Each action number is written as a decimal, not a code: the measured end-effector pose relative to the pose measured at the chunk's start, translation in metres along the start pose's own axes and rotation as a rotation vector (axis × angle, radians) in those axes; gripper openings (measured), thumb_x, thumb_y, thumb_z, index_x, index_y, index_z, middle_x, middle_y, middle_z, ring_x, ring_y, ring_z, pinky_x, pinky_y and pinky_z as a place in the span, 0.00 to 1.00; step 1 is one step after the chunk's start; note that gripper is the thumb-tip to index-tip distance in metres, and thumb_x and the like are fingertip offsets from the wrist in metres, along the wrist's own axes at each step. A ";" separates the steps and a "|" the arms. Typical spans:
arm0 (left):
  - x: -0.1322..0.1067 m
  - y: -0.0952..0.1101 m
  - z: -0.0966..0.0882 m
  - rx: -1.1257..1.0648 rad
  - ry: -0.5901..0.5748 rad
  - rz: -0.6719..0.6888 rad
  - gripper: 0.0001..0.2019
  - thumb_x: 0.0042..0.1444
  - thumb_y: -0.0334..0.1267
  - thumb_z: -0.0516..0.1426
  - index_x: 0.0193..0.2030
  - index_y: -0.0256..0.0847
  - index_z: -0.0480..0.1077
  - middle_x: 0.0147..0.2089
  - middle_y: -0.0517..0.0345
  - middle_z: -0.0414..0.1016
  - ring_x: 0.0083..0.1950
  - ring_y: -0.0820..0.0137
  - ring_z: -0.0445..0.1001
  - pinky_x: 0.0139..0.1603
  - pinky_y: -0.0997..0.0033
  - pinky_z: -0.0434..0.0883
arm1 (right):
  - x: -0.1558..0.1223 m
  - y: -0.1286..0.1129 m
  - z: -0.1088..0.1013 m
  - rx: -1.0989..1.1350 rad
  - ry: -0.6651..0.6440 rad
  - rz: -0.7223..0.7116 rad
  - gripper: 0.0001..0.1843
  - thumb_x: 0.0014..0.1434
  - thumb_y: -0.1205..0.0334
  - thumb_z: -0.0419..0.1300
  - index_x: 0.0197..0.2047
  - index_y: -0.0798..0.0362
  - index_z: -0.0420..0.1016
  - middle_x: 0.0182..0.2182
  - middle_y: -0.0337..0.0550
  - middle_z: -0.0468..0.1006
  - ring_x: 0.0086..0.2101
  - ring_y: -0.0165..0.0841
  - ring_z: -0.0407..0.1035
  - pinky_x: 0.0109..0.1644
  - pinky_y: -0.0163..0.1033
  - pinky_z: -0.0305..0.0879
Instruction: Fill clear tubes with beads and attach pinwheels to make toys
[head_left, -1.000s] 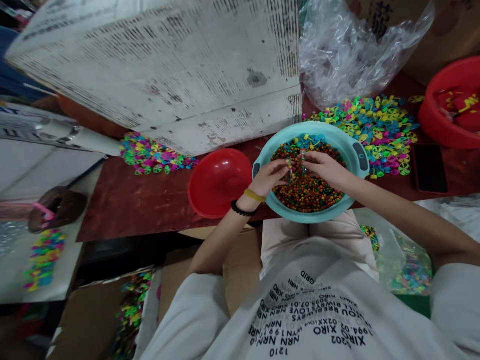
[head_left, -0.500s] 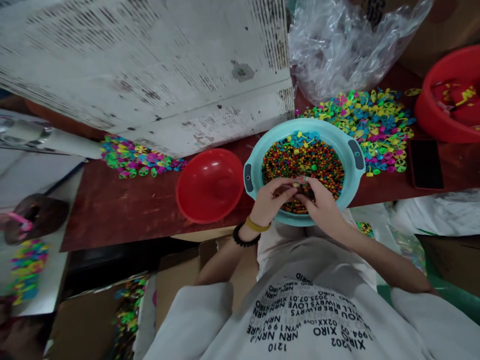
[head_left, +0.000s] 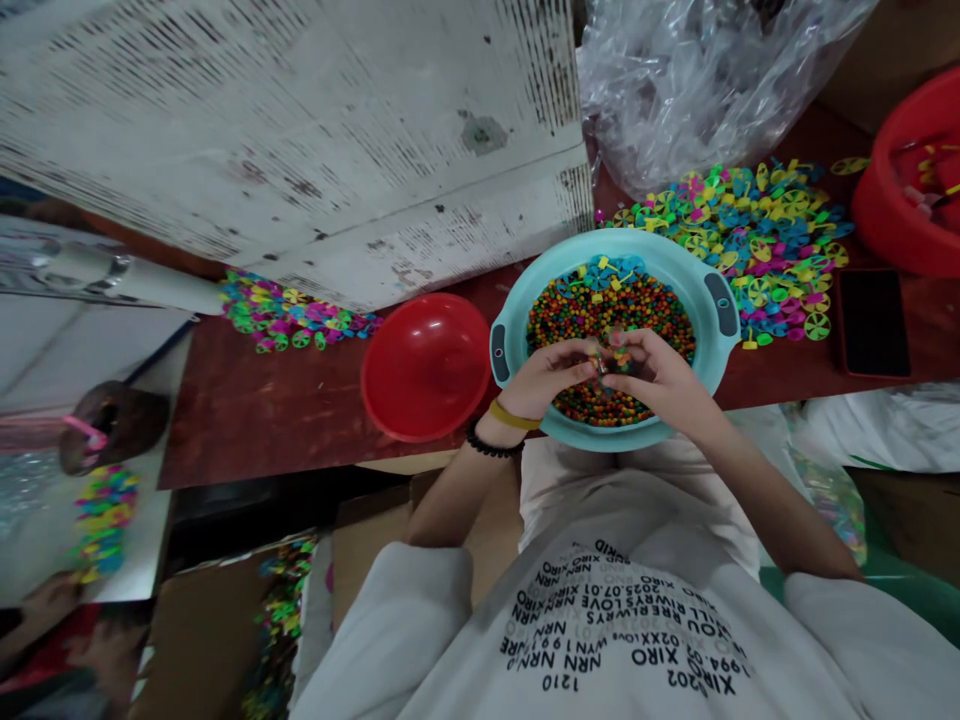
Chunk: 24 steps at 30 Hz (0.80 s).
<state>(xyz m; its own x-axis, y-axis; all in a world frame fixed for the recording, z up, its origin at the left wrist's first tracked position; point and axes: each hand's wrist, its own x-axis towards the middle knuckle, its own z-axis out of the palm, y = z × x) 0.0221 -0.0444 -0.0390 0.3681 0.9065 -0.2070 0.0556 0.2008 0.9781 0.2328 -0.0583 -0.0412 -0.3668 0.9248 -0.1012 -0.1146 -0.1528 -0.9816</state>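
Observation:
My left hand (head_left: 550, 377) and my right hand (head_left: 656, 377) meet above a turquoise plastic basin (head_left: 720, 305), both pinching a small clear plastic piece (head_left: 606, 358). Its exact shape is partly hidden by my fingers. The basin is filled with small multicoloured beads (head_left: 607, 305), with several blue and yellow plastic parts lying on them near the far rim. A yellow band and a black beaded bracelet circle my left wrist.
A red bowl (head_left: 425, 367) stands left of the basin on a brown-red tabletop (head_left: 262, 410). Piles of coloured plastic pinwheels (head_left: 757, 240) lie beside a clear plastic bag (head_left: 690, 90), a red basin (head_left: 911, 190) and a black phone (head_left: 874, 322). Another person's hand (head_left: 49, 605) shows at lower left.
My hands have risen from near the basin's near rim toward its middle, still pinching the clear piece. Another person's hand has come into view at lower left.

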 end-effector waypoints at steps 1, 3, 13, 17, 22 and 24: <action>0.001 0.000 0.001 -0.023 0.014 0.003 0.27 0.52 0.64 0.71 0.44 0.42 0.82 0.50 0.51 0.85 0.52 0.62 0.81 0.57 0.60 0.77 | 0.000 0.000 0.000 0.005 0.019 -0.012 0.23 0.55 0.51 0.71 0.48 0.46 0.66 0.50 0.47 0.84 0.53 0.42 0.79 0.61 0.51 0.75; 0.003 0.002 0.003 -0.041 0.056 0.027 0.27 0.50 0.64 0.72 0.41 0.41 0.81 0.47 0.52 0.84 0.49 0.64 0.80 0.55 0.63 0.77 | 0.001 0.001 0.000 -0.005 0.061 -0.026 0.22 0.56 0.50 0.71 0.48 0.46 0.67 0.51 0.48 0.84 0.56 0.43 0.78 0.64 0.53 0.73; 0.005 -0.001 0.010 0.013 0.159 0.053 0.30 0.48 0.66 0.72 0.40 0.39 0.79 0.41 0.55 0.81 0.41 0.69 0.78 0.47 0.66 0.77 | -0.005 0.002 0.004 -0.085 0.129 -0.019 0.22 0.57 0.48 0.70 0.47 0.45 0.68 0.53 0.47 0.84 0.56 0.45 0.78 0.62 0.52 0.73; 0.000 -0.004 0.012 0.050 0.149 0.060 0.26 0.51 0.63 0.72 0.40 0.40 0.79 0.42 0.55 0.82 0.45 0.66 0.80 0.55 0.62 0.78 | -0.010 -0.001 0.006 -0.240 0.154 -0.007 0.19 0.59 0.47 0.70 0.46 0.46 0.70 0.46 0.45 0.85 0.49 0.45 0.79 0.55 0.49 0.73; -0.004 -0.007 0.014 0.259 0.160 0.121 0.21 0.60 0.59 0.68 0.42 0.41 0.82 0.49 0.48 0.85 0.54 0.59 0.80 0.64 0.55 0.75 | -0.013 -0.006 0.007 -0.364 0.202 -0.001 0.13 0.59 0.54 0.68 0.45 0.47 0.73 0.42 0.44 0.85 0.44 0.44 0.79 0.50 0.45 0.71; -0.004 -0.004 0.013 0.327 0.150 0.125 0.19 0.61 0.57 0.67 0.43 0.41 0.83 0.49 0.47 0.85 0.55 0.59 0.80 0.65 0.55 0.74 | -0.013 -0.006 0.008 -0.383 0.214 0.000 0.12 0.59 0.55 0.68 0.45 0.47 0.73 0.43 0.44 0.86 0.44 0.44 0.80 0.50 0.45 0.72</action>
<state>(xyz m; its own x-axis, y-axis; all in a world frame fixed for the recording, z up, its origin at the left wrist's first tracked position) 0.0324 -0.0536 -0.0420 0.2519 0.9657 -0.0630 0.3211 -0.0219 0.9468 0.2309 -0.0718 -0.0329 -0.1624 0.9823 -0.0928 0.2512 -0.0498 -0.9667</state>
